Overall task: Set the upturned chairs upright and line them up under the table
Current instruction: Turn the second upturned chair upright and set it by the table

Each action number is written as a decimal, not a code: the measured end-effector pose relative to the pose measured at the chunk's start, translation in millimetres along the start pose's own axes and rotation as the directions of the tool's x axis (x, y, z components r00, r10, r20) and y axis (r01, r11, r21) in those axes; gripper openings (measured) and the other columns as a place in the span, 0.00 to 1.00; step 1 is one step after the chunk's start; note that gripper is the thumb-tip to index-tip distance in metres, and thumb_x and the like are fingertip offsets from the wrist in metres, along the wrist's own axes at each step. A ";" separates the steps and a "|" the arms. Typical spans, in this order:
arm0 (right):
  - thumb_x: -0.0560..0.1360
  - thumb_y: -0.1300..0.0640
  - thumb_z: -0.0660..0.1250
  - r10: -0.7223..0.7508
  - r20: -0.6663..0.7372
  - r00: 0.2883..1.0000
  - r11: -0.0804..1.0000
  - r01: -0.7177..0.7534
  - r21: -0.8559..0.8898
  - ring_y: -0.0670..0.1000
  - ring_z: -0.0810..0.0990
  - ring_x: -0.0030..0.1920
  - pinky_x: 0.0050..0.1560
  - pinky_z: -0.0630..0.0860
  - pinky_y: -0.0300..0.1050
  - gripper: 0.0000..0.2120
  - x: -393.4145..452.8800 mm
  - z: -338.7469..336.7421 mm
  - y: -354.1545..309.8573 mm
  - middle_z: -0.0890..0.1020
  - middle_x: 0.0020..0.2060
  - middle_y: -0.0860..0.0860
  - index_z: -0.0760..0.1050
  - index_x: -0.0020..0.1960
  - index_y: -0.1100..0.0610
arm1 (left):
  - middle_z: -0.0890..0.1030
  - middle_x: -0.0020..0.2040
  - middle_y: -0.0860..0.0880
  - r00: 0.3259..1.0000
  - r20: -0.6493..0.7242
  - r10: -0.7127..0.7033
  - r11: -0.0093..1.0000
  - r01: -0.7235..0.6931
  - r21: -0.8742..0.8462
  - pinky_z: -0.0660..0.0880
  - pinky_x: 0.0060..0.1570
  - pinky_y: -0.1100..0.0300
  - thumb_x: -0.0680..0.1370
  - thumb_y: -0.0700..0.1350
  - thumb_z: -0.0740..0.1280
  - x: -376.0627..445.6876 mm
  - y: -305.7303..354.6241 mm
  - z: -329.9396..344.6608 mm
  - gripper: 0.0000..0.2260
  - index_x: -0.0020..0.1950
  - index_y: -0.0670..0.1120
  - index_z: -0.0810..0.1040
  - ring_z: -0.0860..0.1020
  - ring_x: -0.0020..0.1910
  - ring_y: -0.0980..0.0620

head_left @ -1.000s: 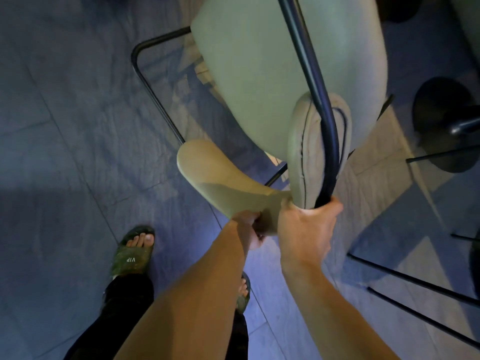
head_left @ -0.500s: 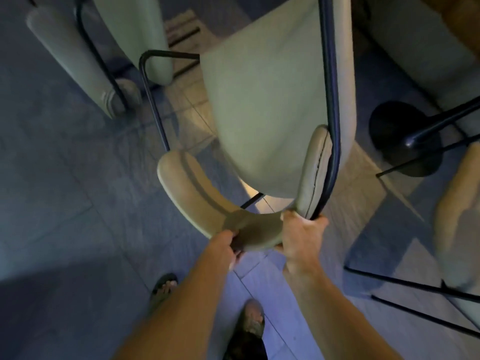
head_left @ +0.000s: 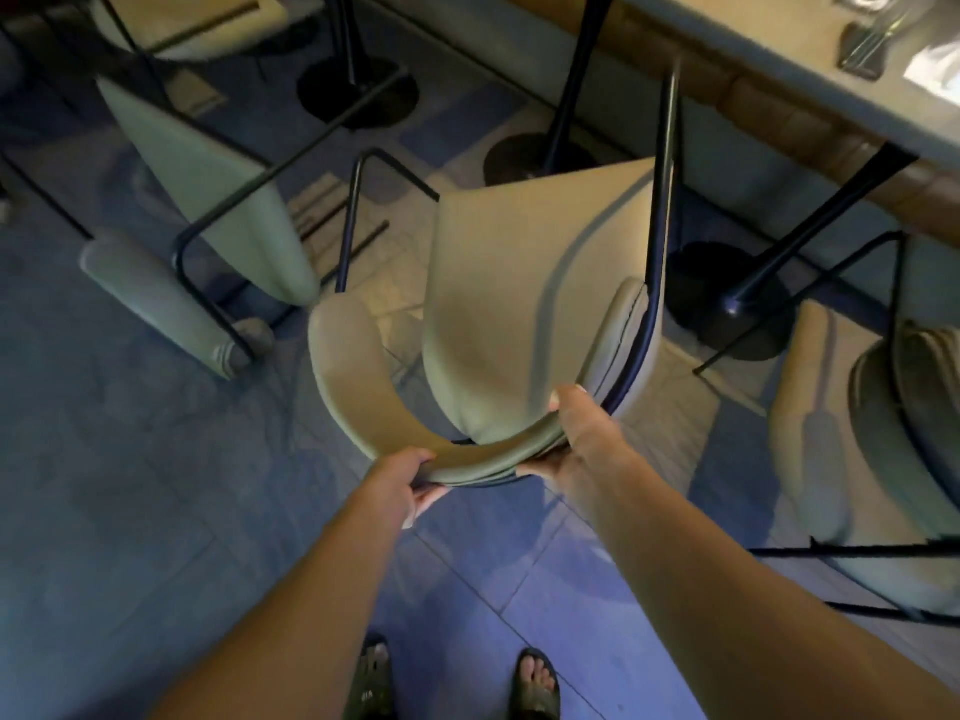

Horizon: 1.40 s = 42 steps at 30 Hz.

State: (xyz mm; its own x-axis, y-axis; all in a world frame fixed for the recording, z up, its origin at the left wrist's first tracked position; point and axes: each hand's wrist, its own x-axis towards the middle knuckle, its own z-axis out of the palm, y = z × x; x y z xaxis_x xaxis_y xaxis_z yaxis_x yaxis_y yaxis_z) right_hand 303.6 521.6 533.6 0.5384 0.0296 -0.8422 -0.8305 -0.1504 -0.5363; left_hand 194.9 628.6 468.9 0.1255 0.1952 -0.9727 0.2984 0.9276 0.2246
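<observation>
A beige padded chair [head_left: 519,304] with a black tube frame is held tilted in front of me, its curved backrest nearest to me and its seat facing away toward the table [head_left: 779,59]. My left hand [head_left: 402,483] grips the lower middle of the backrest. My right hand [head_left: 576,439] clasps the backrest's right end where the black frame meets it. A second beige chair [head_left: 202,210] lies tipped at the left, legs pointing up and right. A third chair [head_left: 862,449] is at the right edge, partly cut off.
Black round table bases [head_left: 727,309] [head_left: 535,158] [head_left: 358,90] stand on the tiled floor [head_left: 130,485] beyond the chair. A fourth chair [head_left: 192,18] shows at the top left. Items lie on the tabletop at the top right. My sandalled feet [head_left: 535,685] are below.
The chair has swung lower and away from me, with both hands staying on its backrest. My view has lifted, bringing the table, its bases and the neighbouring chairs into sight.
</observation>
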 end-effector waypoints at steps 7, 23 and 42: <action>0.77 0.60 0.59 0.032 0.004 0.999 0.990 -0.031 -0.135 0.63 0.76 0.39 0.46 0.80 0.61 0.12 -21.0 -16.1 -57.2 0.72 0.43 0.56 0.66 0.59 0.60 | 0.73 0.35 0.45 0.996 0.005 0.085 0.989 -0.085 0.125 0.78 0.40 0.60 0.81 0.37 0.63 -34.1 21.4 30.6 0.11 0.39 0.40 0.69 0.72 0.31 0.52; 0.77 0.61 0.63 0.143 0.063 0.988 0.969 -0.127 -0.214 0.75 0.79 0.47 0.30 0.82 0.62 0.21 50.3 -61.8 -185.1 0.72 0.62 0.64 0.62 0.68 0.57 | 0.78 0.46 0.49 0.977 0.105 0.184 0.884 -0.211 0.418 0.78 0.42 0.54 0.78 0.48 0.67 -31.9 80.8 151.2 0.10 0.55 0.43 0.76 0.80 0.58 0.52; 0.76 0.44 0.64 0.064 -0.262 0.963 0.994 -0.083 -0.063 0.53 0.79 0.38 0.26 0.75 0.42 0.22 97.2 -165.8 -192.8 0.81 0.53 0.56 0.69 0.64 0.56 | 0.74 0.34 0.51 0.941 0.220 0.258 0.713 -0.339 0.614 0.79 0.51 0.52 0.76 0.54 0.65 -41.5 22.6 259.4 0.12 0.48 0.45 0.73 0.79 0.33 0.54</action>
State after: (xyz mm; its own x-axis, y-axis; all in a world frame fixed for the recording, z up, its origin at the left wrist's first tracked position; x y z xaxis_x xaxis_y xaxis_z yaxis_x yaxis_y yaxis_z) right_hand 539.7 389.7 564.5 0.5026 -0.2402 -0.8305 -0.8619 -0.2148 -0.4594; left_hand 441.9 558.9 529.4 0.4032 0.3527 -0.8444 0.7513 0.3993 0.5255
